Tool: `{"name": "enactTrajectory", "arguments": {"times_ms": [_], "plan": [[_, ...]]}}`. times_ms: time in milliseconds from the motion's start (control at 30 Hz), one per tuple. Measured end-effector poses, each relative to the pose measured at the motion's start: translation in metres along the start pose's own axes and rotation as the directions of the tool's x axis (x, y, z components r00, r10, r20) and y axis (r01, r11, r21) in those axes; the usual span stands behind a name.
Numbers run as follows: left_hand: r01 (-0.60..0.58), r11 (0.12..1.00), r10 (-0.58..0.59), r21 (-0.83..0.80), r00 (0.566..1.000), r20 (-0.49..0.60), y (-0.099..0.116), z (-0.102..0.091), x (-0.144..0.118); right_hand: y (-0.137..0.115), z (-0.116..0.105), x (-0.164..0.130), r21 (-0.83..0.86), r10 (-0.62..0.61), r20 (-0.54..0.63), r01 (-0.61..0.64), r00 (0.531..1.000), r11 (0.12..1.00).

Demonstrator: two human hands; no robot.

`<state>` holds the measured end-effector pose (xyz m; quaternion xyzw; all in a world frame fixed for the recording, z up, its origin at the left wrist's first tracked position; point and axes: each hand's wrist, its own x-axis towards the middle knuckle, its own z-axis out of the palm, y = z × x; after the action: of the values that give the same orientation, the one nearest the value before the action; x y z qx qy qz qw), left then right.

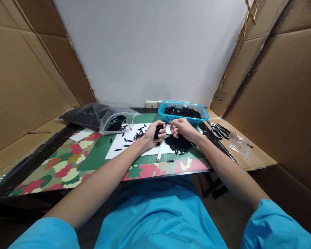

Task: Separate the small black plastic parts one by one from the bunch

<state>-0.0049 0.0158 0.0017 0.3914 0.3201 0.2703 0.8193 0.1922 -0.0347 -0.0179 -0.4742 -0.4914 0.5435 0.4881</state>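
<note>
Over the white sheet (134, 141), left hand (152, 133) is clenched round a bunch of black pieces (158, 131); right hand (180, 127) pinches one at its tip; best kept low above the loose pile (177, 142), feeding singly.

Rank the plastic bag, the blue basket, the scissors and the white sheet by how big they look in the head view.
1. Plastic bag and white sheet: look alike in size, and the hands hide part of the sheet, so no ranking between them.
2. Blue basket.
3. Scissors.
</note>
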Motion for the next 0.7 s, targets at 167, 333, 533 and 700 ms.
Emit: {"name": "enactTrajectory", "arguments": {"times_ms": [167,333,533,700], "plan": [[-0.009,1.0,0.009,-0.002,1.0,0.017,-0.0002,0.0,-0.0013,0.0006,-0.0021,0.0008,0.019,0.0,0.001,0.0,1.0,1.0],[0.01,1.0,-0.01,0.003,1.0,0.026,-0.0002,0.0001,-0.0008,0.0017,-0.0025,0.0016,0.033,0.001,0.003,-0.002,1.0,0.999],[0.014,1.0,-0.014,-0.006,0.999,0.035,-0.0007,-0.0011,0.0014,0.0009,-0.0032,0.0011,0.049,-0.009,0.006,0.009,1.0,0.999],[0.01,1.0,-0.01,-0.015,0.999,0.047,-0.001,-0.0032,0.002,-0.0005,-0.0034,-0.0001,0.053,-0.018,0.017,0.017,1.0,0.998]]}}
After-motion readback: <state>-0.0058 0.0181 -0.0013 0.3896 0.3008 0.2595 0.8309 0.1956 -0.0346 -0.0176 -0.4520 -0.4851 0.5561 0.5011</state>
